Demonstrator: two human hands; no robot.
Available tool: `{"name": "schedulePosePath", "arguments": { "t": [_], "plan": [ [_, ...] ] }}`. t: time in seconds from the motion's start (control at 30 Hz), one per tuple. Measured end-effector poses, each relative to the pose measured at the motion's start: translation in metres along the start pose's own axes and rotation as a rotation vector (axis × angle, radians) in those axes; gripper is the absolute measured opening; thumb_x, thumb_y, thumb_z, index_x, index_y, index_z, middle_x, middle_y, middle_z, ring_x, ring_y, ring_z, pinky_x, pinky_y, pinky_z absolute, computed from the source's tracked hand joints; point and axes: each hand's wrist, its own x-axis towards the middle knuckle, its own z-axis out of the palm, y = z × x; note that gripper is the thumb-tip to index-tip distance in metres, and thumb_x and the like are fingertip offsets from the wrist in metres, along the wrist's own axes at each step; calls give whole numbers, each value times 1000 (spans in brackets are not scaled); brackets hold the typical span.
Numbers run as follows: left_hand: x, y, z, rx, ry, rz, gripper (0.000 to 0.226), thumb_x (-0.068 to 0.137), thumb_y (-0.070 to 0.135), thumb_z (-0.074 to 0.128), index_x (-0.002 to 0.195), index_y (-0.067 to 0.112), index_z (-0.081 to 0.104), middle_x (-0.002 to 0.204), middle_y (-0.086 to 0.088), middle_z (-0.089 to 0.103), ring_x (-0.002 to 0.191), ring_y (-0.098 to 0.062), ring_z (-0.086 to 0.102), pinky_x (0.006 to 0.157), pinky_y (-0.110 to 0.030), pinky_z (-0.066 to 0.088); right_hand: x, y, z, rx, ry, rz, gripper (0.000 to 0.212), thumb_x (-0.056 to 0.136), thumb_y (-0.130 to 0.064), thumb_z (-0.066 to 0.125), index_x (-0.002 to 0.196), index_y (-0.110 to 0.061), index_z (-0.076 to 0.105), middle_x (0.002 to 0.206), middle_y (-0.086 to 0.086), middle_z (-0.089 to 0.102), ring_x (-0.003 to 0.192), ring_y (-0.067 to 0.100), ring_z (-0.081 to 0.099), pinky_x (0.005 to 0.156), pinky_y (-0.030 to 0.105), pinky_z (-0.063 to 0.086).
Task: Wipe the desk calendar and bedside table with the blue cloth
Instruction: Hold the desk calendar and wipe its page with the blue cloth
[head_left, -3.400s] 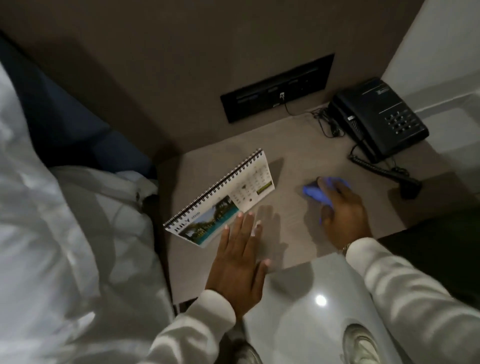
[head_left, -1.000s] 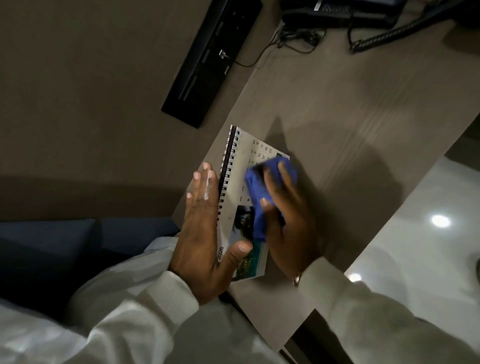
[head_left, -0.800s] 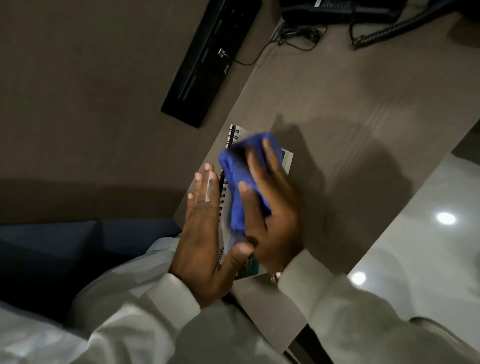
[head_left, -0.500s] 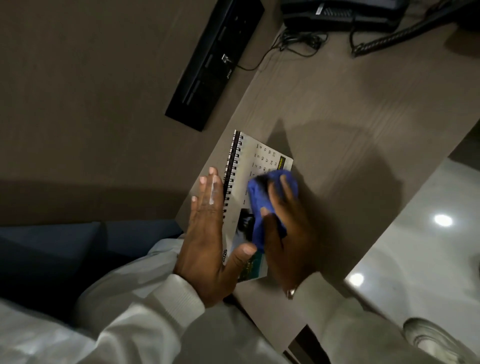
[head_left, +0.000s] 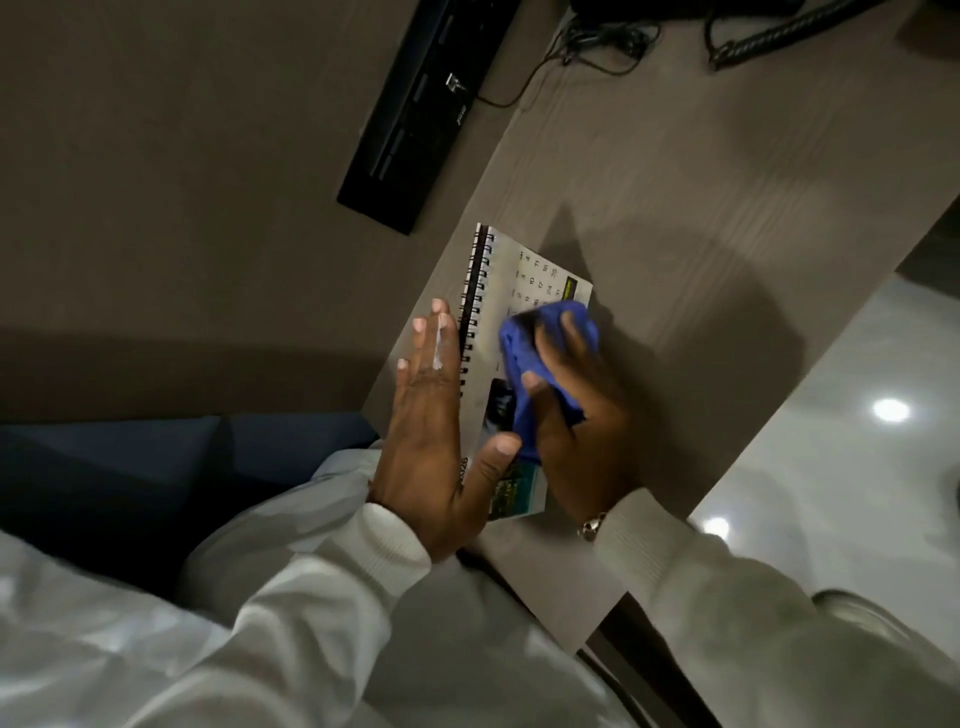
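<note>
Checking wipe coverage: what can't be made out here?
Head view, desk calendar: middle of the page hidden under the blue cloth and right hand.
Head view, its dates: blurred, partly unreadable.
Head view, coiled cord: far end cut off by the top edge.

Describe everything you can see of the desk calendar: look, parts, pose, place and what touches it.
The desk calendar is a pale paper pad with a black spiral binding along one long edge, a date grid, a colour photo and a printed 2026. It stands tilted on the bedside table. The left hand holds it, fingers straight behind, thumb on the front; the right hand presses the blue cloth against its page.
</note>
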Motion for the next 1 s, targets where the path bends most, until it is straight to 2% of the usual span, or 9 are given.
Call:
{"name": "schedulePosePath", "arguments": {
  "t": [0.13,0.3,0.37,0.47,0.53,0.6,0.77,0.87,1.0],
  "plan": [
    [-1,-1,-1,14,-8,2,87,90,64,28,154,17,-6,166,2,-10,154,-17,-12,121,-59,10,32,-23,5,91,46,-98,39,95,-22,53,133,-13,52,148,12,47,139,22,41,111,45,42],
    [0,2,-4,3,1,-2,86,90,60,31,154,19,-8,166,1,-9,154,-16,-13,122,-58,7,51,-20,0,120,47,143,40,94,-5,53,133,-13,53,149,10,45,136,25,46,102,48,52],
    [1,3,-5,8,-6,-11,85,90,58,33,154,21,-9,167,1,-9,154,-14,-13,121,-59,9,42,-15,-8,77,22,167,39,93,0,53,132,-9,53,148,12,46,137,28,44,101,50,52],
    [1,2,-4,10,-12,-25,86,89,64,29,154,22,-10,167,4,-9,153,-12,-13,121,-59,12,34,-21,-12,50,94,36,36,93,-1,55,129,-5,55,142,20,51,135,33,46,102,53,49],
    [1,0,-3,10,-15,-12,86,90,64,29,154,24,-10,166,5,-9,154,-13,-12,121,-60,13,38,-32,-4,31,135,-58,35,94,-9,54,129,-9,56,140,21,54,134,33,48,105,51,47],
    [1,-2,-2,11,-16,0,85,90,62,32,154,25,-9,167,5,-8,154,-16,-11,120,-60,14,44,-37,7,-17,119,-61,36,93,-15,51,129,-13,57,142,20,52,134,35,46,107,49,46],
    [1,-1,-1,-26,-8,-23,86,89,52,41,155,23,-7,167,6,-5,154,-14,-10,121,-59,13,50,-13,0,-185,37,34,38,90,0,56,128,-6,57,144,22,47,133,44,42,104,56,45],
    [1,1,-2,-23,-11,-39,86,90,56,38,155,22,-7,167,3,-4,154,-14,-10,121,-59,12,55,-8,-12,-210,71,71,37,90,1,54,126,-5,59,142,22,50,131,43,45,104,56,46],
    [-1,1,-2,2,-14,-33,86,90,65,29,155,22,-8,167,1,-3,154,-15,-10,121,-58,12,48,-24,-2,-122,153,-128,35,92,-10,50,125,-8,60,139,24,53,126,40,52,100,54,50]
  ]
}}
